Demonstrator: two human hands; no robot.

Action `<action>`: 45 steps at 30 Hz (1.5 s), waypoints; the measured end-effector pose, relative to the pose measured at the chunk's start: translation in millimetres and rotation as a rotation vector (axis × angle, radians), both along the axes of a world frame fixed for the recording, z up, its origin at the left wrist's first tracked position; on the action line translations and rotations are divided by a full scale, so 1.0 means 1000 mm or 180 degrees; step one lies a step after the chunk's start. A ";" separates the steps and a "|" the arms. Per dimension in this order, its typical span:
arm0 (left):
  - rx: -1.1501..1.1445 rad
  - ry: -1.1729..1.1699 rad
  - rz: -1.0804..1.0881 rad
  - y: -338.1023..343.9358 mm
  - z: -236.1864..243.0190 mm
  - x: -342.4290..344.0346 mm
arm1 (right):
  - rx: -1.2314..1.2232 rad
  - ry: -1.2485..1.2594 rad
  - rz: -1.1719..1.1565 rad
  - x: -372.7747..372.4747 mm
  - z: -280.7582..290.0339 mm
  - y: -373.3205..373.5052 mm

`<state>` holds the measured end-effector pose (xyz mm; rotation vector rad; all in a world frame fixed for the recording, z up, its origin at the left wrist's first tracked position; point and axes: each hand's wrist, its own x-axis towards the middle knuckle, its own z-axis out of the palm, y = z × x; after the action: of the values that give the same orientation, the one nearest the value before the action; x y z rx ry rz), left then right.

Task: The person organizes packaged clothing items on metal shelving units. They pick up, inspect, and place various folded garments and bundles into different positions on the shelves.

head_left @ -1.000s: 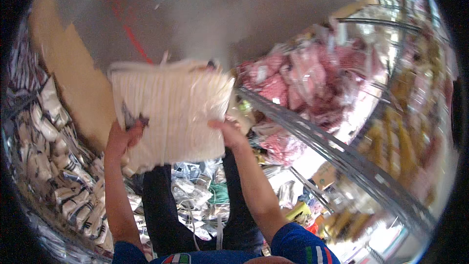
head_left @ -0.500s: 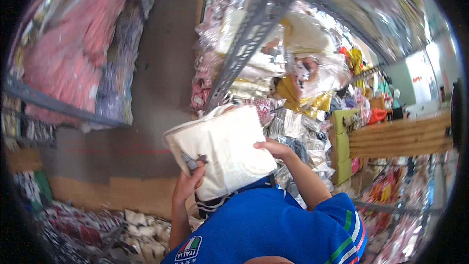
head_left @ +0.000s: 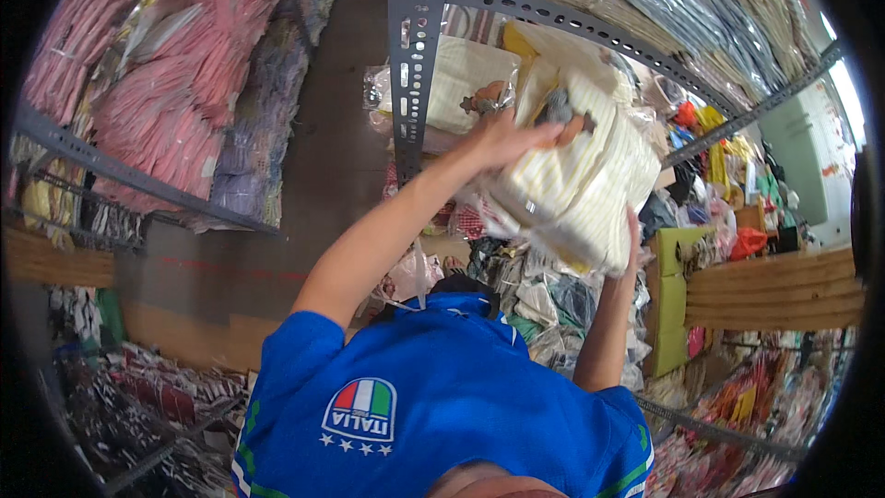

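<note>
A thick bundle of folded cream garments with yellow stripes (head_left: 573, 186) is held out ahead of me, slightly right of the middle. A grey and brown figure shows near its far left edge. My left hand (head_left: 510, 140) grips that left side, thumb lying on top by the figure; its other fingers are blurred. Against the near right edge is my right hand (head_left: 632, 232), partly hidden by the bundle. Just left of it, a plastic-wrapped striped garment (head_left: 466, 83) with a brown figure lies on the shelf behind the perforated metal post (head_left: 417, 65).
A grey perforated shelf beam (head_left: 590, 32) crosses above the bundle, carrying wrapped garments. Left of the aisle floor (head_left: 318, 143), a rack holds pink garments (head_left: 175, 92). Loose plastic bags (head_left: 548, 300) lie below the bundle. A green cushion (head_left: 668, 300) and wooden boards (head_left: 770, 288) stand right.
Both arms have reached farther out, carrying the bundle away from my body and to the right, toward the shelf. My left hand has crossed to the right past the post.
</note>
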<state>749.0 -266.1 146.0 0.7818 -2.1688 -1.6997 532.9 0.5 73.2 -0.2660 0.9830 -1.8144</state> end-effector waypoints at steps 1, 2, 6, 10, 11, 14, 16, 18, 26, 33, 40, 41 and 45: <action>0.0004 -0.0166 0.0310 -0.021 0.008 -0.013 | -0.0073 0.0051 0.0166 -0.018 0.004 -0.032; 0.0031 -0.0320 0.0555 -0.036 0.017 -0.026 | -0.0126 0.0112 0.0268 -0.034 0.011 -0.058; -0.0686 0.0394 0.0629 -0.071 0.074 -0.045 | -0.0777 -0.0165 0.0976 -0.090 0.027 -0.163; -0.2380 0.0180 0.1584 -0.121 0.069 -0.060 | -0.0876 0.1195 0.0356 -0.099 0.007 -0.247; -0.2422 -0.0046 0.1666 -0.135 0.065 -0.063 | -0.0885 0.1606 0.0134 -0.096 0.006 -0.261; -0.2628 -0.0280 0.2254 -0.149 0.057 -0.045 | -0.0858 -0.0247 0.1290 -0.101 -0.023 -0.321; -0.2893 -0.0041 0.2904 -0.130 0.040 -0.040 | -0.0428 0.0046 0.1134 -0.066 -0.047 -0.339; -0.3349 -0.0573 0.1942 -0.102 0.053 -0.037 | -0.0014 -0.0573 0.1721 -0.049 -0.050 -0.350; -0.0129 0.0933 0.0940 -0.106 0.042 0.156 | 0.0022 -0.0563 0.1666 -0.056 -0.035 -0.326; 0.0955 0.0718 0.1093 -0.217 -0.069 0.071 | 0.0077 0.0622 0.1485 -0.063 -0.026 -0.335; 0.0594 0.0597 0.1074 -0.186 -0.043 0.080 | 0.0800 0.0919 0.1397 0.010 0.029 -0.312; 0.0493 0.0426 0.0984 -0.179 -0.041 0.077 | 0.0811 0.0736 0.1586 -0.001 -0.001 -0.314; 0.0263 -0.0025 0.0370 -0.185 -0.024 0.072 | 0.0873 0.2874 0.1141 -0.052 -0.018 -0.334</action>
<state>821.2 -451.6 122.3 0.9188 -2.0269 -1.7393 480.7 -333.4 55.5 -1.0709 1.6500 -1.1841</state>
